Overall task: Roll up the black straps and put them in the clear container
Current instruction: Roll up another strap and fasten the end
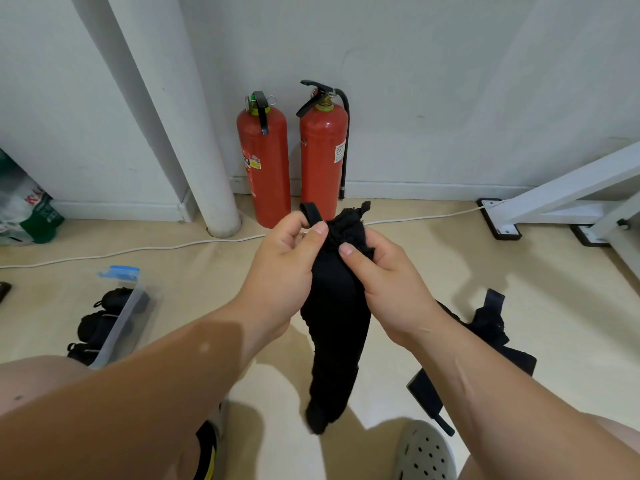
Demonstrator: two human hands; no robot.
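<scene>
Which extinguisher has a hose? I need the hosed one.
The right extinguisher: a black hose runs down its right side. The left extinguisher shows only a handle with a green tag, no hose visible.

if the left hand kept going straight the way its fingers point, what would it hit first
Most likely the right fire extinguisher standing against the wall; the left hand points up and away toward it while gripping the black strap. Depth is hard to judge.

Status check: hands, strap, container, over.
Left hand and right hand both gripping top of black strap, rest hanging unrolled. Clear container left, rolled straps inside. More straps on floor right. Nothing blocking.
</scene>
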